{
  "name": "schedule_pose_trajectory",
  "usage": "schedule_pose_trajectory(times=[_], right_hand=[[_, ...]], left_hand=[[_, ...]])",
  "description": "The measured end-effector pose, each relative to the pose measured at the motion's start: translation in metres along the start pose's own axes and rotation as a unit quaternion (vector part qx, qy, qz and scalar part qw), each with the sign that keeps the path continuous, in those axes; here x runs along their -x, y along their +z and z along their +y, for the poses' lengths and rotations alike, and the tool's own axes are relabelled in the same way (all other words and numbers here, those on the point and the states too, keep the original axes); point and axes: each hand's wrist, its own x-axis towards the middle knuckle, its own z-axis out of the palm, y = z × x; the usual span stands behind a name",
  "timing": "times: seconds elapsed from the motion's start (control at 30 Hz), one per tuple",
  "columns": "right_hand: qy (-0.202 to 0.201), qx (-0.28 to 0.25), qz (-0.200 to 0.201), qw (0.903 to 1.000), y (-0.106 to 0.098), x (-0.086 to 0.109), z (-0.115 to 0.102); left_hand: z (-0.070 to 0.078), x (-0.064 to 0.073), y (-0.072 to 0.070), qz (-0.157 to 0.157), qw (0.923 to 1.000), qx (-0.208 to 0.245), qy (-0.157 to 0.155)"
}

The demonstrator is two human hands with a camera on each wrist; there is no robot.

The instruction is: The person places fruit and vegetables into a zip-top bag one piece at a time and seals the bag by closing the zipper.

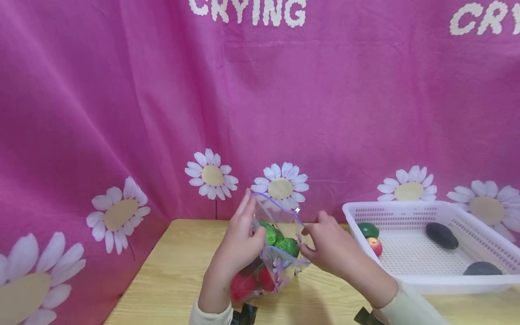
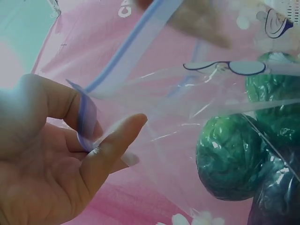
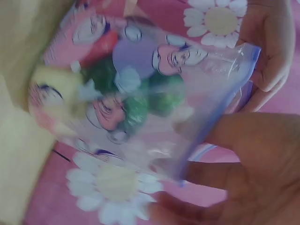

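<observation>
A clear zip bag (image 1: 280, 271) with cartoon prints and a purple zip edge stands on the table, its mouth spread wide. Inside are green, wrinkled vegetables (image 1: 288, 246), red round pieces (image 1: 243, 286), a dark piece and, in the right wrist view, a yellow piece (image 3: 56, 89). My left hand (image 1: 239, 241) holds the left side of the mouth, the zip strip (image 2: 86, 117) running between thumb and fingers. On the opposite side, my right hand (image 1: 329, 243) grips the rim with bent fingers. A white zip slider (image 1: 297, 210) sits on the far rim.
To the right, a white plastic basket (image 1: 422, 282) holds a green oval fruit (image 1: 369, 230), a red-yellow apple (image 1: 375, 246) and two dark oval pieces (image 1: 442, 235). Behind the wooden table (image 1: 170, 271) hangs a pink cloth (image 1: 325, 113) with daisies.
</observation>
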Motion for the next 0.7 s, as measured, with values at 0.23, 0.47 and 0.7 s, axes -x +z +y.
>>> schedule_pose_trajectory(times=[0.23, 0.47, 0.7], right_hand=[[0.005, -0.151, -0.047, 0.9874, 0.000, -0.004, 0.019], [0.035, -0.216, 0.039, 0.9750, -0.032, -0.036, 0.011], [-0.009, -0.199, 0.075, 0.9771, -0.040, -0.053, -0.010]], left_hand=[[0.002, -0.002, 0.000, 0.018, 0.9998, 0.012, 0.003], [-0.002, -0.003, -0.006, 0.058, 0.9968, 0.053, -0.014], [0.007, -0.001, 0.006, -0.043, 0.9946, 0.095, -0.004]])
